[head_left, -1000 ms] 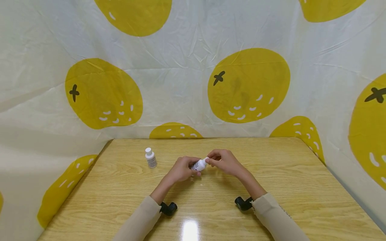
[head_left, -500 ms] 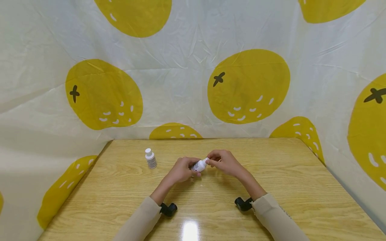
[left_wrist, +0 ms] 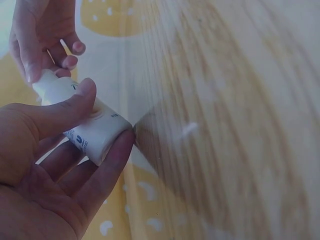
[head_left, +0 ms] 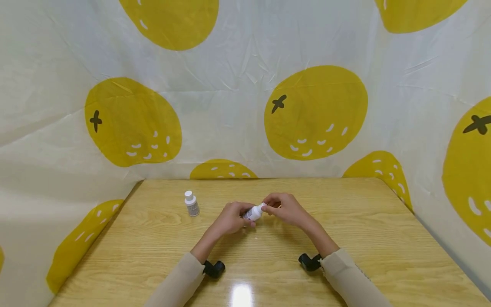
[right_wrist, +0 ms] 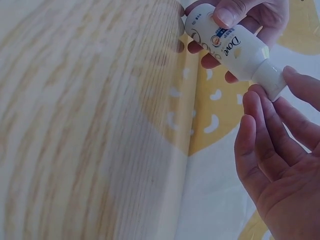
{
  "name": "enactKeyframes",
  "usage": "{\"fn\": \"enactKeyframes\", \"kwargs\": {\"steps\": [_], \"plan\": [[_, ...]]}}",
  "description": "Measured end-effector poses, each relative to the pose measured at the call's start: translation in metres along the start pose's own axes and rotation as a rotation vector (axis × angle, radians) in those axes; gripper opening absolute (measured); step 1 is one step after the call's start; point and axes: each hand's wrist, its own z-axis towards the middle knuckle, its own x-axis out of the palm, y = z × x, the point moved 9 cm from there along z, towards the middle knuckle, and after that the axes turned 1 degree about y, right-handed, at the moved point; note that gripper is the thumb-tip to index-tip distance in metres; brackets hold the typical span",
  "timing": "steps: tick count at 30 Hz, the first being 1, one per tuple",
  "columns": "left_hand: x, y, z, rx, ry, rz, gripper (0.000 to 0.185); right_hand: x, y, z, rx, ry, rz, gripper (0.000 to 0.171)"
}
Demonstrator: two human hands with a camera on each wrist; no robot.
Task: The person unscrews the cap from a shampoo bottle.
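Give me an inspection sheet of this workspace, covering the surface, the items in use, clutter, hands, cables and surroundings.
Surface: wooden table, glossy, with a light glare near the front edge.
Job's things: small white bottle held tilted above the table between both hands; its cap is on.
Clutter: second small white bottle standing upright, apart, to the left.
Hands: left hand grips the bottle's body; right hand pinches the cap end.
Cables: nothing seen.
Surroundings: white cloth with yellow fruit print behind and at both sides; black wrist cameras under the beige sleeves.
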Motion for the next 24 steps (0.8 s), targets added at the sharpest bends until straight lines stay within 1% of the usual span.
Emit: {"fn": "enactKeyframes", "kwargs": {"steps": [6,13,24], "plan": [[-0.0003,-0.0018,-0.0012,0.005,-0.004,0.002,0.04,0.0003,-0.0021,-0.0002,0.008,-0.006,0.006,0.021],[0.0005,0.0,0.0,-0.003,-0.002,0.003,0.04,-0.0002,-0.0035,-0.0004,0.034,-0.011,0.018,0.027],[-0.0005,-0.0009,-0.0006,0.002,-0.008,-0.005,0.04,0.0001,-0.001,0.0,0.002,-0.006,0.009,0.02]]}}
